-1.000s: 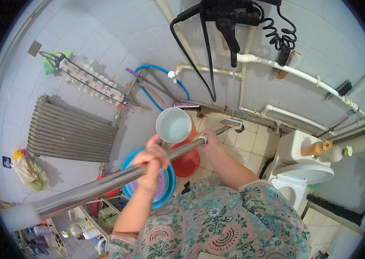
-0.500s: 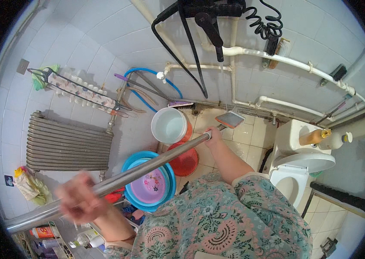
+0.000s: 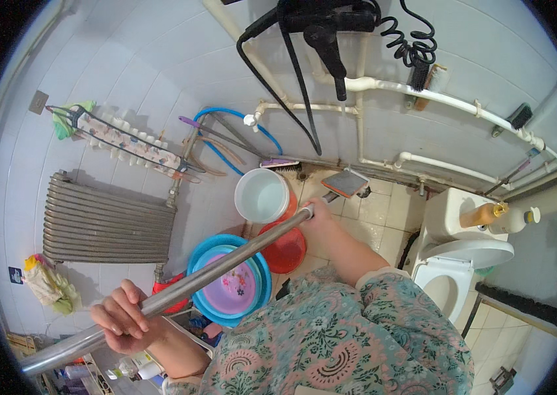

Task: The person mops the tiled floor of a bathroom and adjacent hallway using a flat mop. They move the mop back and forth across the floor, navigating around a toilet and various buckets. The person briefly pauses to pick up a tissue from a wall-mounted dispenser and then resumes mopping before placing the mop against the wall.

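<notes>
A long metal-poled floor squeegee (image 3: 225, 262) runs slantwise in front of me. Its flat grey head with an orange edge (image 3: 345, 183) is down at the tiled floor by the far wall. My right hand (image 3: 318, 214) grips the pole close to the head end. Farther up, my left hand (image 3: 122, 317) has its fingers curled over the pole near the lower left. A white bucket (image 3: 262, 196) stands just left of the head, with a red basin (image 3: 285, 249) in front of it. Stacked blue and purple basins (image 3: 231, 283) are partly hidden under the pole.
A toilet (image 3: 441, 283) with bottles (image 3: 486, 215) on its tank stands at the right. On the left wall hangs a radiator (image 3: 104, 220). Pipes (image 3: 436, 92) and a hair dryer (image 3: 326, 52) are along the far wall. A purple-backed brush (image 3: 279, 162) lies behind the bucket.
My left hand, blurred and more open before, now has its fingers curled over the pole. The squeegee head and my right hand have shifted slightly in the view.
</notes>
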A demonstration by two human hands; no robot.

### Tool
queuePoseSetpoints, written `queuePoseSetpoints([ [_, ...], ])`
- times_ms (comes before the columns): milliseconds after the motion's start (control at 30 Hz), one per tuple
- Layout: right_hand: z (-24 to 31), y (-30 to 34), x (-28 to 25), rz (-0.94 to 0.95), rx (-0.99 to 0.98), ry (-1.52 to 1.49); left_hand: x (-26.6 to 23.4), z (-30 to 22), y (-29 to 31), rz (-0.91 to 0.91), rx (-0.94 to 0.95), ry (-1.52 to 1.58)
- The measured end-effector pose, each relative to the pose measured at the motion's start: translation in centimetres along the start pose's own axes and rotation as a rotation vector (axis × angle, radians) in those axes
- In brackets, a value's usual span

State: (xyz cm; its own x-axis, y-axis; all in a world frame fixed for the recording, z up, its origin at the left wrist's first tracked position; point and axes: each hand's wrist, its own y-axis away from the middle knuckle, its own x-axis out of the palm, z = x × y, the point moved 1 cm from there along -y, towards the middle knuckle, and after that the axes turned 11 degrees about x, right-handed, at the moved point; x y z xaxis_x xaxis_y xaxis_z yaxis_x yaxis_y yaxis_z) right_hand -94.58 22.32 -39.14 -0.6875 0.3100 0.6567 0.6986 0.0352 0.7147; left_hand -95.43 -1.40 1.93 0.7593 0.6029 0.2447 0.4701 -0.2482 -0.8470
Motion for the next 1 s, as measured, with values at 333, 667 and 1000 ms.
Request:
queuePoseSetpoints([
  [333,-7.6,4.8,4.6,0.045,-0.054,-0.031,-1.7,9.5,8.2,0.163,-0.423,-0.213],
  [667,-2.0,8.3,3.3,-0.042,0.134,0.619,0.5,19.4,13.2,0.042,-0.707,-0.133],
  [1000,8.0,22.2,19.9,-0.467,-2.218,2.152,0.3,20.2,12.2,-0.043,-0.753,-0.199],
])
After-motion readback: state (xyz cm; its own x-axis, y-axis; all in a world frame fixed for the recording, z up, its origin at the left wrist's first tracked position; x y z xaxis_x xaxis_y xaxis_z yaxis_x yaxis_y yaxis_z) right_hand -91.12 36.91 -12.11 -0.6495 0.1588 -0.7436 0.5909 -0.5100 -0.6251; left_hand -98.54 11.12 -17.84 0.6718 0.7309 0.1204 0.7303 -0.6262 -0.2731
